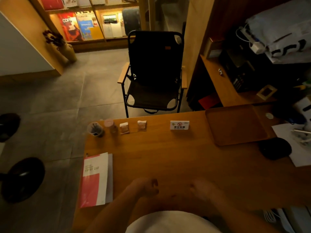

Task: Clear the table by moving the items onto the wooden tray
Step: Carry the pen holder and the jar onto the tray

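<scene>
The wooden tray lies bare at the table's far right. Along the far edge stand a clear cup of dark sticks, a small pink-lidded jar, two small brown packets and a white no-smoking sign. A pink-and-white booklet lies at the near left on a grey one. My left hand rests on the table near me with fingers curled, holding nothing. My right hand rests beside it, blurred, fingers loosely bent, holding nothing.
A black round object sits on white paper right of the tray. A black folding chair stands beyond the wooden table. A cluttered shelf unit rises at the right; a black stool stands at left.
</scene>
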Motion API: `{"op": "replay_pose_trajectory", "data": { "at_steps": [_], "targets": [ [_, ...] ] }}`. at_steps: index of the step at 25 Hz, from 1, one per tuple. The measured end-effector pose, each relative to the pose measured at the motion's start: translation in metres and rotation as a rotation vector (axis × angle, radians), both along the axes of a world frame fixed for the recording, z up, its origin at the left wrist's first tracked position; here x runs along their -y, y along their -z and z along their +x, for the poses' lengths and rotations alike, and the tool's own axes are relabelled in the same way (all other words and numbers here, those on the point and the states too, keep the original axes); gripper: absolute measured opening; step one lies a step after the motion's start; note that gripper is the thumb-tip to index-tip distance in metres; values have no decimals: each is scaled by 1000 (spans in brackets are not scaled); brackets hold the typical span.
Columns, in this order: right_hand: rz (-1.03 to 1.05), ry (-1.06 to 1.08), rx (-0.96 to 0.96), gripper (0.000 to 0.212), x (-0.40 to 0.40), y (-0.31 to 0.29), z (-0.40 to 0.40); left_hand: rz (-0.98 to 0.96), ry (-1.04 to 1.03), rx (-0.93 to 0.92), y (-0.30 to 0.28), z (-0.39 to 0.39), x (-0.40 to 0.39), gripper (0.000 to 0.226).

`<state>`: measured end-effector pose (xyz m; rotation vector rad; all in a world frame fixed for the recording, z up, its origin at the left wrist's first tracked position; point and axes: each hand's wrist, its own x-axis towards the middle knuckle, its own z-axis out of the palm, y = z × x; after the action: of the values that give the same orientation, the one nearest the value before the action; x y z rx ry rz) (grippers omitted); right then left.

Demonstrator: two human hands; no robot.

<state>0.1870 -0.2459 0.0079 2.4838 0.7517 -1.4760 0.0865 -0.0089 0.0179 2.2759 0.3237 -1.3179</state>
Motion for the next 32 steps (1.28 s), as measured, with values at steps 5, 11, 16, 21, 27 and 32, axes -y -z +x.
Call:
{"op": "replay_pose_trajectory", "data": {
  "at_steps": [5,11,16,21,27,32],
  "targets": [
    [20,-50,2,39,-30,-8,-21,20,54,69,7,-32,-36,46],
    [40,-186,-20,37,-59,-17,-26,75,-15,139,12,-61,-53,42],
    [41,-304,-24,38,-77,-18,-16,120,-128,115,12,-86,-51,39],
    [64,-409,-11,38,-84,-15,-3,136,-268,86,5,-103,-42,40],
    [33,-467,-65,41,-86,-7,10,124,-466,99,-8,-114,-37,42],
    [28,-499,-57,42,-105,-11,16,41,-577,33,-12,-122,-59,45]
  ]
}}
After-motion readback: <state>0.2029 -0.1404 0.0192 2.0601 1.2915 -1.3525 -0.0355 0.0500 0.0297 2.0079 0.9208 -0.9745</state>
